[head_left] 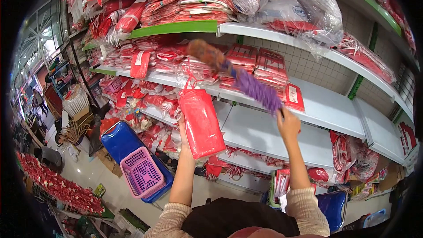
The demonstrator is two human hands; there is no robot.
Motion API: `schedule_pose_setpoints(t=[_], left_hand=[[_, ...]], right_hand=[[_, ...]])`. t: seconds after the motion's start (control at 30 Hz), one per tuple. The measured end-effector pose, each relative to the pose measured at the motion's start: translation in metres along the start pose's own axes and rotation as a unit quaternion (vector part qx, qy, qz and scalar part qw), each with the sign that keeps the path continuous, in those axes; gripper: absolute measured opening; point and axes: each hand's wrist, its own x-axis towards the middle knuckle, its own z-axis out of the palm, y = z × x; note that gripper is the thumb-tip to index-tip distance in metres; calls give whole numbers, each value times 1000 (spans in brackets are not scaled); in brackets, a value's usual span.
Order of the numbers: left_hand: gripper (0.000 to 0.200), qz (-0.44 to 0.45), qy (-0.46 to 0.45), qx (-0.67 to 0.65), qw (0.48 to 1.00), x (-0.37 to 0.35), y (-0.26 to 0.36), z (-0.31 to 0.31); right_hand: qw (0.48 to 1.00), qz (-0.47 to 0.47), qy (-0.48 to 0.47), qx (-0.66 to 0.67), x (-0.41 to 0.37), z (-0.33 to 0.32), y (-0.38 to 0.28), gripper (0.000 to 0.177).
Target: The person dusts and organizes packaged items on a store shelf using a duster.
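Observation:
My left hand (183,133) is closed around the edge of a red plastic-wrapped packet (202,123), with red cords at its top. Most of its fingers are hidden behind the packet. My right hand (289,126) grips the handle of a fluffy duster (257,89), purple near the hand and orange-brown at the far end. The duster slants up and left in front of the middle shelf and is blurred. Behind it lie stacked red packets (269,67), and a single labelled packet (294,97) sits at the stack's right end.
Metal shelves (273,125) hold many red packets. A large clear plastic bag (304,6) rests on the upper shelf. Below left, a pink basket (142,172) sits on a blue stool (121,139). Another blue stool (332,209) stands at lower right. Two people (39,101) (48,156) are at the far left.

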Motion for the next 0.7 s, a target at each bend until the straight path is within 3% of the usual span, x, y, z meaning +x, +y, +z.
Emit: schedule_pose_setpoints(t=[0.1, 0.27, 0.37, 0.47, 0.57, 0.63, 0.7], left_hand=[[73, -19, -5, -6, 1000, 0, -6, 2], [73, -52, -17, -16, 998, 3, -16, 4], [73, -74, -26, -25, 997, 5, -19, 3], [73, -91, -33, -28, 995, 8, -20, 2], [73, -100, -33, -27, 994, 15, -21, -1], [72, -102, -30, 1, 994, 20, -23, 0], [70, -92, -28, 21, 995, 24, -27, 5]], right_hand=[[1000, -3, 1, -11, 67, 0, -9, 21], [996, -20, 7, -85, 151, 56, -25, 19], [983, -69, -79, -150, 171, 116, 1, 20], [973, -78, -57, -209, 159, 94, -16, 27], [991, -82, 98, -48, 124, 62, -53, 33], [995, -26, 94, 27, 86, 55, -70, 38], [981, 3, -37, 188, 45, 37, -90, 43]])
